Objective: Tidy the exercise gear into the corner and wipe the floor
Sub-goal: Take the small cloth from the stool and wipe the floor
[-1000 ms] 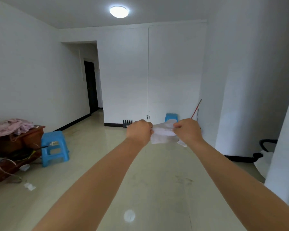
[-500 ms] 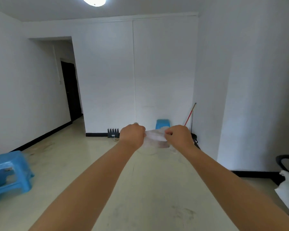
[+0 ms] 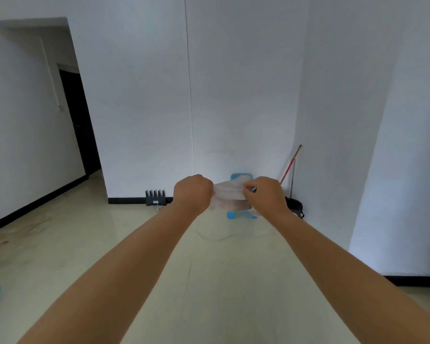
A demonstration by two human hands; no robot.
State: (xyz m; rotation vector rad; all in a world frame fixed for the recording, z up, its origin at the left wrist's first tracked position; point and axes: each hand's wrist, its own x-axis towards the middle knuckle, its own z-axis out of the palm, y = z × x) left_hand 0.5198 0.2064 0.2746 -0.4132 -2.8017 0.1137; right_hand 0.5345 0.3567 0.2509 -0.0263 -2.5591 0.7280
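Both arms reach straight out ahead of me, hands meeting near the centre of the view. My left hand (image 3: 193,193) is curled into a fist around one end of a thin white wipe (image 3: 227,194); my right hand (image 3: 267,196) pinches the other end, thumb and fingers closed on the sheet. The wipe is stretched between the two hands, with a loose flap hanging below the taut edge; motion blur keeps me from reading its folds. It is held up in the air, well above the floor (image 3: 209,269). Directly behind it, at 12 o'clock, a blue stool (image 3: 241,176) stands against the far wall, mostly hidden by the wipe and my right hand, only its top and feet showing. At 1 o'clock from the hands, in the corner, a red-handled stick (image 3: 289,165) leans on the wall beside a thin metal pole, with a dark object on the floor below them that I cannot identify. At 10 o'clock from the hands, a small black rack (image 3: 155,197) with upright prongs sits on the floor against the skirting. Further out at 9 o'clock a dark doorway (image 3: 77,125) opens down a passage. The floor is glossy pale tile with faint smudges, heavier at 8 o'clock. A blue edge shows at the frame's far left, low down.
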